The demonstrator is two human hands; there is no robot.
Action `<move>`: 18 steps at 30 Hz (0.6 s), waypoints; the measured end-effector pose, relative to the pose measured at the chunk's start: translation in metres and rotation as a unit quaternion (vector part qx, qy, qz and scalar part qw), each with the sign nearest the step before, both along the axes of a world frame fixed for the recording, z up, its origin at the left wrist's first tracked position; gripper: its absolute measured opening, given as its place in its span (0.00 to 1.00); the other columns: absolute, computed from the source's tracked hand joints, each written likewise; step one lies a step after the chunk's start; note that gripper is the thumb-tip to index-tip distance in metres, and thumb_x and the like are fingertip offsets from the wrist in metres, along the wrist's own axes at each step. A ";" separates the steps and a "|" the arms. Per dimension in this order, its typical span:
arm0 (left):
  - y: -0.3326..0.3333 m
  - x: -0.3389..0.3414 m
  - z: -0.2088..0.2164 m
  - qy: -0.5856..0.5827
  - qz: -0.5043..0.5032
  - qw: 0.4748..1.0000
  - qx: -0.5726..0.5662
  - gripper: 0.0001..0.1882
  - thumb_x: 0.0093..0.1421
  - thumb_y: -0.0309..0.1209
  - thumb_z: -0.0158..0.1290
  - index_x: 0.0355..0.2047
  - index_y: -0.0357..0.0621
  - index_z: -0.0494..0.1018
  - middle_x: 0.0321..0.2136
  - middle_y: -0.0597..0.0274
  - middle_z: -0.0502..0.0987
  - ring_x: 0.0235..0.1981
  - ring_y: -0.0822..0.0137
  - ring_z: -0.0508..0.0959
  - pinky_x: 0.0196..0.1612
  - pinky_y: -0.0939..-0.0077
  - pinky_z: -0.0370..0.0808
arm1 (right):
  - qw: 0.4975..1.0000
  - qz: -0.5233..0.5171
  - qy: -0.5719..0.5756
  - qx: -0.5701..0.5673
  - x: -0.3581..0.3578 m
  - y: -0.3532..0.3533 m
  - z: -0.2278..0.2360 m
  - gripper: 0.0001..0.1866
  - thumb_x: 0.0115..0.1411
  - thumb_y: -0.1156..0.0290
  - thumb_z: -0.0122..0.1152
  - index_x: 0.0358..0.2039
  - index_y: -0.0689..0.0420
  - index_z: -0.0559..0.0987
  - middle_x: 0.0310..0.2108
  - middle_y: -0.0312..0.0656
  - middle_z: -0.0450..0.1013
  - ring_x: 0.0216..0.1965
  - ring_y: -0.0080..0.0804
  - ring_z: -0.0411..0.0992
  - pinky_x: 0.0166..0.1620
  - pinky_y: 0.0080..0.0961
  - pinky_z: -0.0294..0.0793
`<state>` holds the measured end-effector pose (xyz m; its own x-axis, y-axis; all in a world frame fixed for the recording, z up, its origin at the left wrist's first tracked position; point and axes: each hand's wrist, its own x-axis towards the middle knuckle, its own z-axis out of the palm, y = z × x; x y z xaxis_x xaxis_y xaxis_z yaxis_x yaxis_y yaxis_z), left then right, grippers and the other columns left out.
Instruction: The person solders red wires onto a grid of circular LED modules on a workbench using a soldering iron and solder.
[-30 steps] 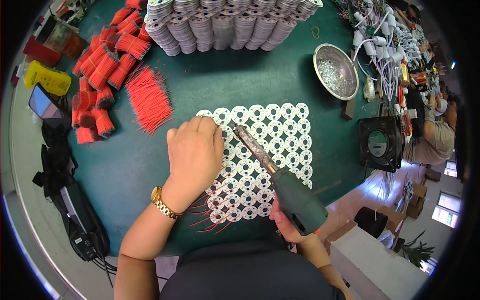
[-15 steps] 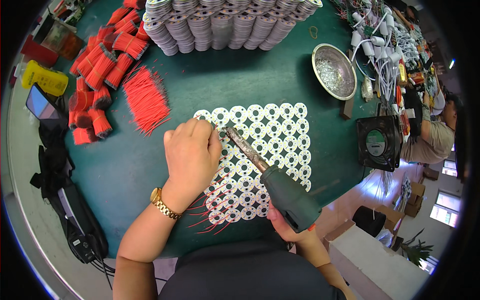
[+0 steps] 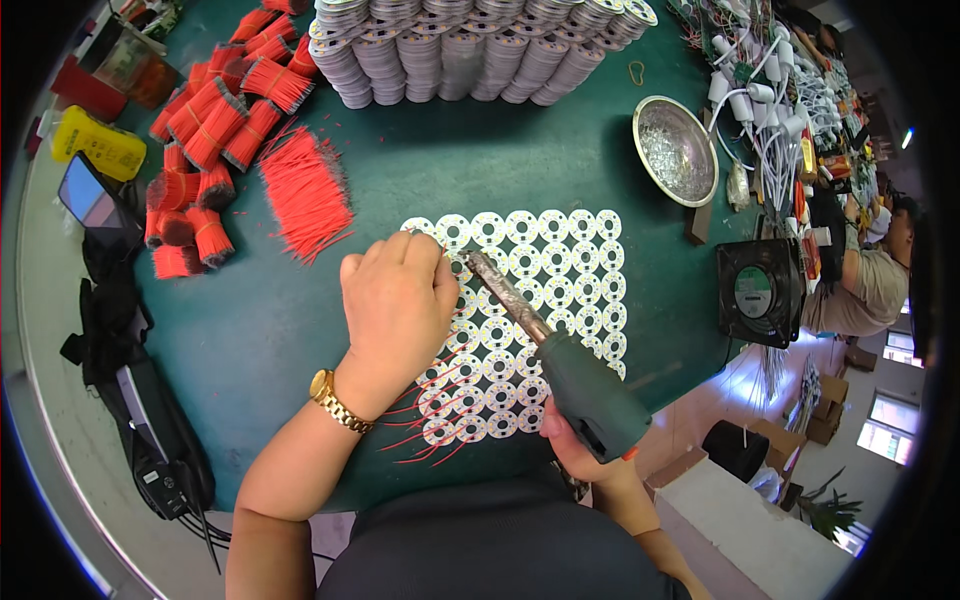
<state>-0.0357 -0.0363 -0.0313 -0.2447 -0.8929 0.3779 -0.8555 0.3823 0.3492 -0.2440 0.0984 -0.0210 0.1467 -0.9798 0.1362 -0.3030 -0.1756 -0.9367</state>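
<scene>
My left hand [image 3: 400, 300] is closed in a pinch at the upper left of a grid of round white LED boards [image 3: 520, 228]. Its fingers mostly hide the thin red wire held at their tips. My right hand [image 3: 573, 447] grips the dark green handle of a soldering iron [image 3: 592, 395] from below. The iron's metal barrel slants up and left, its tip down at a board beside my left fingertips. From the boards along the grid's left edge, several red wires [image 3: 425, 424] trail out to the left.
Loose red wires [image 3: 305, 195] and tied red wire bundles [image 3: 215, 125] lie at the left. Stacked boards [image 3: 460, 65] stand at the back. On the right are a metal bowl [image 3: 675, 150], a black fan [image 3: 758, 292] and white-cased cables [image 3: 770, 110]. Another person [image 3: 868, 280] sits beyond.
The whole view has shifted slightly, so everything on the table appears a little further right. Both hands and the iron's tip stay at about the same spot on the grid.
</scene>
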 end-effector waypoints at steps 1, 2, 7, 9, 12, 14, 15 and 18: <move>0.000 0.000 -0.001 -0.001 -0.001 1.000 0.002 0.08 0.53 0.26 0.59 0.25 0.45 0.69 0.23 0.61 0.71 0.25 0.58 0.72 0.32 0.62 0.61 | 1.000 -0.003 0.001 0.008 -0.001 0.003 -0.002 0.11 0.60 0.79 0.58 0.44 0.64 0.77 0.26 0.39 0.73 0.25 0.25 0.73 0.32 0.23 0.75; 0.000 -0.001 -0.001 -0.002 -0.003 1.000 0.004 0.08 0.53 0.26 0.59 0.24 0.45 0.69 0.23 0.61 0.71 0.25 0.59 0.72 0.32 0.62 0.61 | 1.000 -0.003 0.001 0.007 -0.001 0.004 -0.001 0.11 0.60 0.79 0.58 0.44 0.64 0.77 0.26 0.39 0.73 0.25 0.25 0.73 0.32 0.23 0.75; 0.001 0.001 0.000 -0.003 -0.003 1.000 -0.003 0.08 0.54 0.26 0.59 0.25 0.45 0.69 0.23 0.61 0.71 0.25 0.59 0.73 0.32 0.61 0.62 | 0.999 -0.027 0.005 0.021 -0.002 0.006 0.001 0.10 0.60 0.77 0.59 0.42 0.63 0.76 0.26 0.38 0.73 0.27 0.24 0.72 0.32 0.23 0.74; 0.002 0.002 0.005 -0.010 -0.001 1.000 0.002 0.08 0.54 0.27 0.59 0.25 0.45 0.69 0.23 0.61 0.72 0.26 0.59 0.73 0.33 0.61 0.62 | 1.000 -0.008 0.020 0.002 -0.005 0.006 -0.004 0.13 0.60 0.76 0.59 0.46 0.63 0.75 0.26 0.38 0.73 0.27 0.24 0.72 0.32 0.23 0.74; 0.005 0.017 0.029 -0.040 -0.010 0.997 0.067 0.07 0.56 0.28 0.58 0.26 0.44 0.70 0.25 0.59 0.74 0.27 0.56 0.75 0.34 0.60 0.64 | 0.999 0.014 0.045 -0.028 -0.010 0.004 -0.008 0.18 0.60 0.76 0.59 0.51 0.63 0.73 0.28 0.38 0.73 0.28 0.24 0.72 0.33 0.23 0.74; 0.005 0.034 0.056 -0.060 -0.016 0.984 0.169 0.07 0.59 0.30 0.57 0.29 0.40 0.72 0.27 0.56 0.76 0.29 0.52 0.75 0.36 0.59 0.65 | 0.998 0.011 0.060 -0.034 -0.016 0.007 -0.014 0.21 0.60 0.76 0.59 0.54 0.64 0.72 0.30 0.38 0.73 0.28 0.23 0.72 0.33 0.23 0.75; 0.003 0.039 0.068 -0.060 -0.018 0.984 0.169 0.07 0.59 0.30 0.57 0.29 0.40 0.72 0.27 0.56 0.76 0.29 0.52 0.75 0.36 0.59 0.65 | 1.000 -0.010 0.026 -0.010 -0.016 0.010 -0.017 0.21 0.60 0.76 0.60 0.54 0.64 0.72 0.30 0.38 0.73 0.28 0.23 0.72 0.33 0.23 0.75; -0.007 0.041 0.082 0.038 0.074 0.990 0.117 0.08 0.62 0.30 0.55 0.30 0.38 0.72 0.27 0.52 0.76 0.31 0.50 0.76 0.36 0.58 0.67 | 0.999 -0.043 -0.004 0.014 -0.016 0.012 -0.023 0.23 0.61 0.76 0.60 0.57 0.64 0.71 0.30 0.38 0.73 0.29 0.22 0.71 0.34 0.23 0.75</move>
<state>0.0050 -0.0435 0.0504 -0.0840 -0.9819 0.1699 -0.8635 0.1568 0.4793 -0.2597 0.1101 -0.0442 0.0616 -0.9921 0.1091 -0.3091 -0.1229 -0.9431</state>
